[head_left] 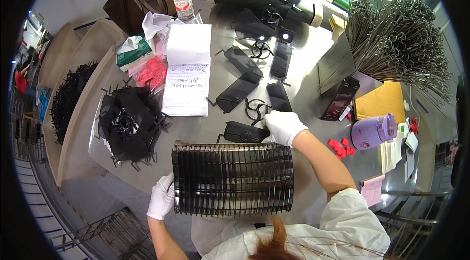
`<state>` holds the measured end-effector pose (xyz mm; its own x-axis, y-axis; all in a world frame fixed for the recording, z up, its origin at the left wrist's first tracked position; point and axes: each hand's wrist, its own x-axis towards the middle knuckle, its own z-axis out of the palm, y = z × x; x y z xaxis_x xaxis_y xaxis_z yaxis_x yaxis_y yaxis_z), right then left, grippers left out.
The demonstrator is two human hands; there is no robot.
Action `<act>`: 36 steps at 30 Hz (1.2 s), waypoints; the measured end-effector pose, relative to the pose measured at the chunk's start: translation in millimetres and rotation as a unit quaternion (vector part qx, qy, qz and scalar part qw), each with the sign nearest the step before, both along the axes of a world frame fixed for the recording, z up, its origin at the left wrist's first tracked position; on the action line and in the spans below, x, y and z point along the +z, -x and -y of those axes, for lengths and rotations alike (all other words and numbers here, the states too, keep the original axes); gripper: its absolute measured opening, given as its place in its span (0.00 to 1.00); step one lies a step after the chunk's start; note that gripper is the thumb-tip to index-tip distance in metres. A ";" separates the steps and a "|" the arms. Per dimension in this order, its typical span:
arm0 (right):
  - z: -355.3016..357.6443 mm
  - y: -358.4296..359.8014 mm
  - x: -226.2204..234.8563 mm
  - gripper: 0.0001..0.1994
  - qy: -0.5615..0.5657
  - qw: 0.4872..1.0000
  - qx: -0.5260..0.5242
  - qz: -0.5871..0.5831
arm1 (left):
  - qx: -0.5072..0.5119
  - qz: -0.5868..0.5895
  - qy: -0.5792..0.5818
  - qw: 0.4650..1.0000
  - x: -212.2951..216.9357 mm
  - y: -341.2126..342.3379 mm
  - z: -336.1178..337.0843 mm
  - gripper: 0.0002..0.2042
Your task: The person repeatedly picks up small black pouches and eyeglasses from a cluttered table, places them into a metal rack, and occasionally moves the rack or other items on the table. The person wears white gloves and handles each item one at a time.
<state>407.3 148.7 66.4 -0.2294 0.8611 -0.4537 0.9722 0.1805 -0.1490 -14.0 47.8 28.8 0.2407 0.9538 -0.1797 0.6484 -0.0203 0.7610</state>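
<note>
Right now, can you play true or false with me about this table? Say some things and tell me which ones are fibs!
1. Both hands wear white gloves. True.
2. The left hand is at the rack's right side. False: it is at the left side.
3. The right hand is on the cup. False: it is at one end of a black part, and the cup stands farther to the right.
4. The bottle stands to the right of the brown bag. True.
5. The notebook is shut. False: it lies open.
6. Some red bits lie near the cup. True.
</note>
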 end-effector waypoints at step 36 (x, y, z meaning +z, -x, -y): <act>13.3 -0.5 120.4 0.37 -0.169 0.937 -0.212 -0.221 | 0.140 0.007 -0.160 0.977 -6.7 -24.0 101.1 0.18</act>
